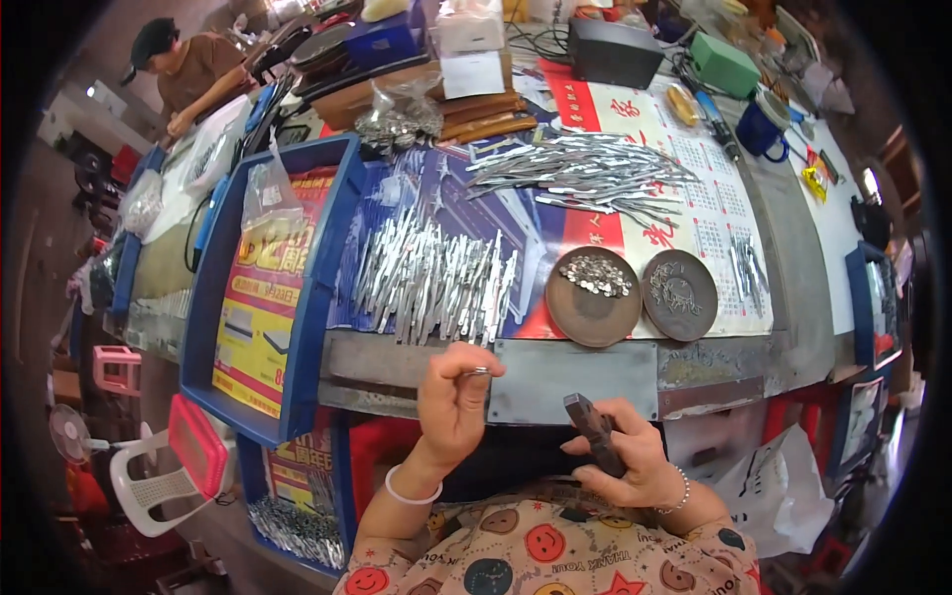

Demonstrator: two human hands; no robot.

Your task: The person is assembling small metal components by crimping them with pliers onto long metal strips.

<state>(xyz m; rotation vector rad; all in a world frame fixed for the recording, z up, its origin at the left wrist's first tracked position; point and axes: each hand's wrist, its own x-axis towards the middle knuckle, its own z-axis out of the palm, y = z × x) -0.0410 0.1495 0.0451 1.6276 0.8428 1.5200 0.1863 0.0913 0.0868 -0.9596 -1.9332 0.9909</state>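
Observation:
Above the bench's front edge, my left hand (452,405) is closed in a pinch on a small silvery metal piece (482,371). My right hand (637,461) is wrapped round a dark, blunt-ended metal hand tool (593,431) that resembles pliers; its tip points up and to the left. Between and beyond the hands lies a grey metal plate (570,379). Past it stand two shallow brown bowls: the left bowl (585,327) holds small shiny round pieces, and the right bowl (689,329) holds finer metal bits. Many slim metal strips (436,283) lie beyond my left hand.
Another heap of metal strips (585,174) covers the paper farther back. At left, a blue tray (342,218) holds a printed sheet and a plastic bag. A blue mug (762,129) stands at the far right. A person (193,74) works at the far left.

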